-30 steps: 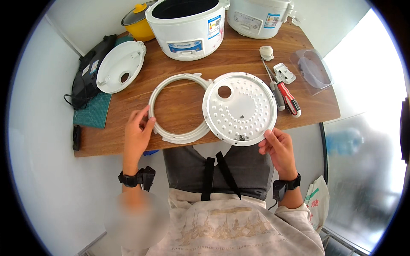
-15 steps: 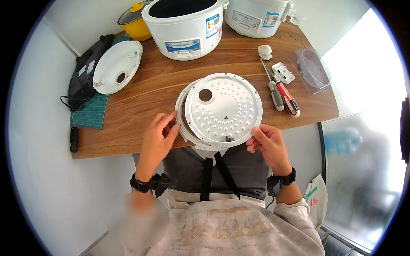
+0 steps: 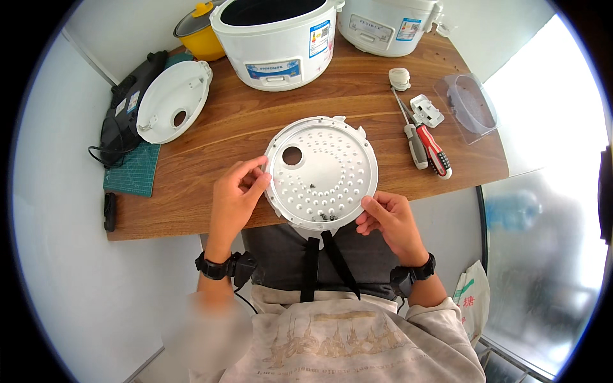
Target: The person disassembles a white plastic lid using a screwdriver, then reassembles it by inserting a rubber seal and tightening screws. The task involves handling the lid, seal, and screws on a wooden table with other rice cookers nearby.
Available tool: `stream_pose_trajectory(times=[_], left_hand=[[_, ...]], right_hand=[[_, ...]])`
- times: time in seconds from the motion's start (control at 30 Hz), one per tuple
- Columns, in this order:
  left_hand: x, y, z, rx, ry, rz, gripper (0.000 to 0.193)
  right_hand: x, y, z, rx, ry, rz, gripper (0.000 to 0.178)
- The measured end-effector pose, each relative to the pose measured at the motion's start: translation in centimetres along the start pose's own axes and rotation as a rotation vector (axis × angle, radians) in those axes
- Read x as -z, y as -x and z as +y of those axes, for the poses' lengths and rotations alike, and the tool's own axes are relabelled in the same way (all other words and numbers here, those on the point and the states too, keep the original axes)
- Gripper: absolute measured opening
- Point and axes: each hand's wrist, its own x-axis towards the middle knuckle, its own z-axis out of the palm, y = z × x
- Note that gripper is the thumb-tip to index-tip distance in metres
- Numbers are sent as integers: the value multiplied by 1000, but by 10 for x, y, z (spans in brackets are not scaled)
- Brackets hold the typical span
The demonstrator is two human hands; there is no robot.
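A round dimpled metal plate (image 3: 329,167) with one large hole lies on a white ring-shaped lid part (image 3: 362,131), whose tabs show past the plate's far edge. Several small dark screws (image 3: 324,217) rest on the plate near its front rim, and a single screw (image 3: 312,186) sits closer to its middle. My left hand (image 3: 237,190) holds the left rim between thumb and fingers. At the lower right rim, my right hand (image 3: 389,219) pinches the plate with the thumb on top.
Two screwdrivers (image 3: 431,150), a white bracket (image 3: 426,111) and a clear plastic tray (image 3: 469,105) lie to the right. A white rice cooker body (image 3: 271,48) and another cooker (image 3: 383,29) stand at the back. Left are a white lid shell (image 3: 174,96) and a green cutting mat (image 3: 133,169).
The metal plate has moved left and now sits lined up over the white ring. The screws on it have shifted. Both hands stay at its rim, the right one slightly farther left.
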Motion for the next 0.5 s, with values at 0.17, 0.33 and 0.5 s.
stream_pose_trajectory(times=[0.17,0.33,0.5], left_hand=[[-2,1,-10,27,107,-3,28],[-2,2,-16,50,219,13,25],[-3,2,-13,39,215,14,24]], right_hand=[[-3,-1,-6,-8,162,88,34],[-2,-2,-9,-6,320,109,37],[-4,-3,-10,2,358,137,37]])
